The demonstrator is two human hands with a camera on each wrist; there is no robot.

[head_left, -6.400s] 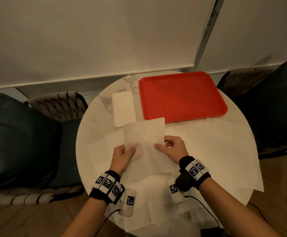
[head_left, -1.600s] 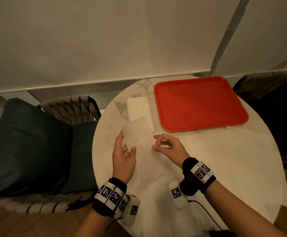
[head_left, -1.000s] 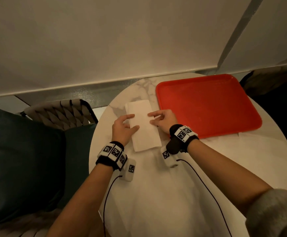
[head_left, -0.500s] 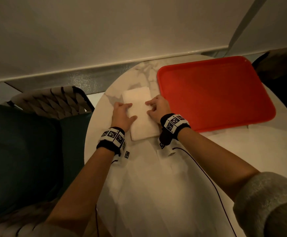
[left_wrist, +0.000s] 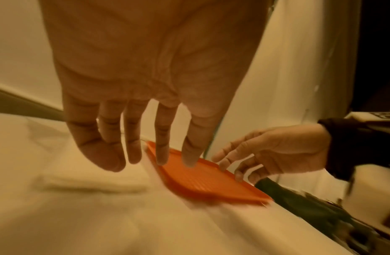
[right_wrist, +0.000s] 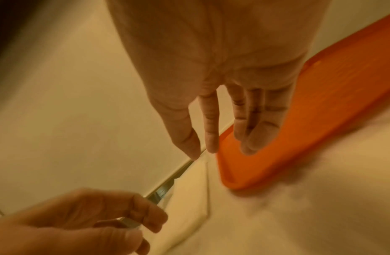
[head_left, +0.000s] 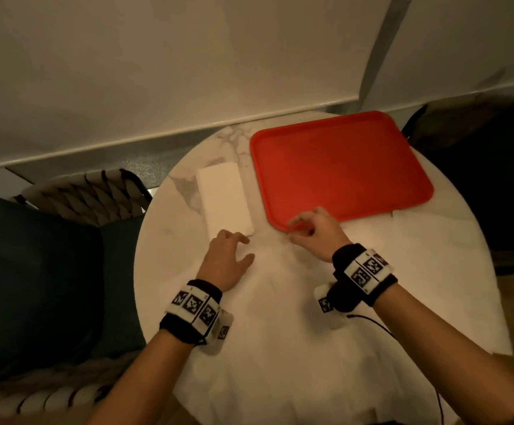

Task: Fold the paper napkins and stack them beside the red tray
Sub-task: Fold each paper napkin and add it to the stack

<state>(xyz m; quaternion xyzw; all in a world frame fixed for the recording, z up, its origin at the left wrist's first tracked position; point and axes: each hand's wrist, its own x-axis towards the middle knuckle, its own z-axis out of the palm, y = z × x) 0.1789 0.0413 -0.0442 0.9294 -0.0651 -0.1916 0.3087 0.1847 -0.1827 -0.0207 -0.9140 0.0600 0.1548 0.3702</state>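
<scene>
Unfolded napkins (head_left: 295,317) cover the near part of the round table (head_left: 157,240) under both wrists. The left hand (head_left: 223,262) hovers above them, fingers loosely spread, holding nothing. The right hand (head_left: 317,231), fingers relaxed and empty, is over the red tray's (head_left: 341,167) near corner. Just beyond the left fingertips lies the folded napkin stack (head_left: 223,197), beside the tray's left edge.

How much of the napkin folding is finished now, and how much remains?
Done: a stack of folded napkins lies beside the red tray. In hand: nothing; left hand and right hand are empty. Left: unfolded napkins cover the near table.
</scene>
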